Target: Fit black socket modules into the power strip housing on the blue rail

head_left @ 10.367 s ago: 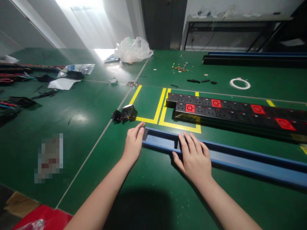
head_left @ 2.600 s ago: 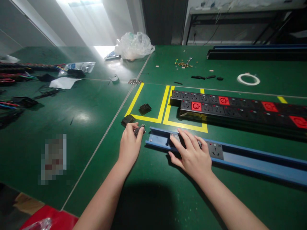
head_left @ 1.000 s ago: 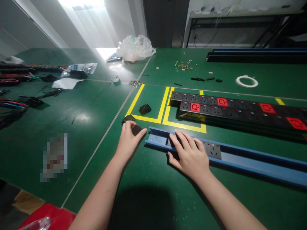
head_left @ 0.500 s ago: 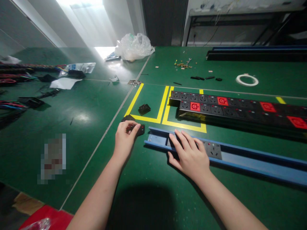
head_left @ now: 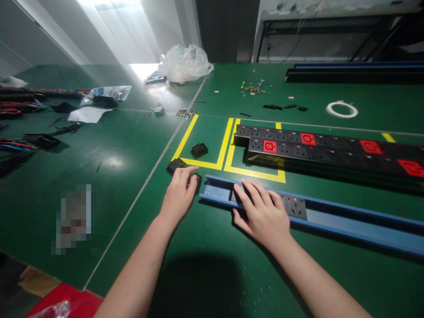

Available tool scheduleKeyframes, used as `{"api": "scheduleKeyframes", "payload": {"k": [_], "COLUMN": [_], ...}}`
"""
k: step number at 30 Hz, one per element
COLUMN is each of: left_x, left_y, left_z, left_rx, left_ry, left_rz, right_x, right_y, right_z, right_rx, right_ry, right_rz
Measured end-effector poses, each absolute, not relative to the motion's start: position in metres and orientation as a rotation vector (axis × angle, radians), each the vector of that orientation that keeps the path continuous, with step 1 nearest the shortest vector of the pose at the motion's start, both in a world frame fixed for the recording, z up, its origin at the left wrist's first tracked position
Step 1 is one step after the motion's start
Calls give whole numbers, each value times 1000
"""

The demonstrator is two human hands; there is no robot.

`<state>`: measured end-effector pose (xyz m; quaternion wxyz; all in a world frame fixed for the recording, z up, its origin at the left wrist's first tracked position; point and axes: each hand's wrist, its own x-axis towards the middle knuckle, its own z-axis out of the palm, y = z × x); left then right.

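The left hand [head_left: 180,196] lies loosely curled over a small black plastic socket module [head_left: 198,179] on the green counter [head_left: 212,274], just beside the end of a long blue metal channel [head_left: 347,223]. I cannot tell whether it grips the module. The right hand [head_left: 263,216] rests open, fingers flat on the channel, beside a grey socket insert [head_left: 297,207] seated in it.

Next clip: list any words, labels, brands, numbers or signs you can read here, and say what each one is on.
Nothing here reads as quotable text.
Red labels on the black socket strips: white mark, too small to read.
Printed bag far left: blue print, blurred.
Socket module in the blue channel: markings too small.
Pixelated patch on the green table: hidden.
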<state>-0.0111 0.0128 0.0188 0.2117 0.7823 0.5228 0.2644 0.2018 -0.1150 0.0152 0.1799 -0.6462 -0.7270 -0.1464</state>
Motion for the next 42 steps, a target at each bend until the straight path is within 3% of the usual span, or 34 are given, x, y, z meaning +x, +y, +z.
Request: {"api": "scheduleKeyframes", "payload": {"k": [8, 30, 42], "left_x": [-13, 0, -4], "left_y": [17, 2, 5], "left_z": [20, 6, -1], "left_rx": [1813, 1681, 1894], "left_ry": [1414, 1422, 1410], "left_rz": [831, 998, 729], "right_x": [202, 205, 204], "right_y": [-115, -117, -117], "right_z": [15, 14, 14], "right_rx": [-1825, -1828, -1852], "right_ry": [-2060, -2120, -2119], "right_rz": [-409, -370, -362]}}
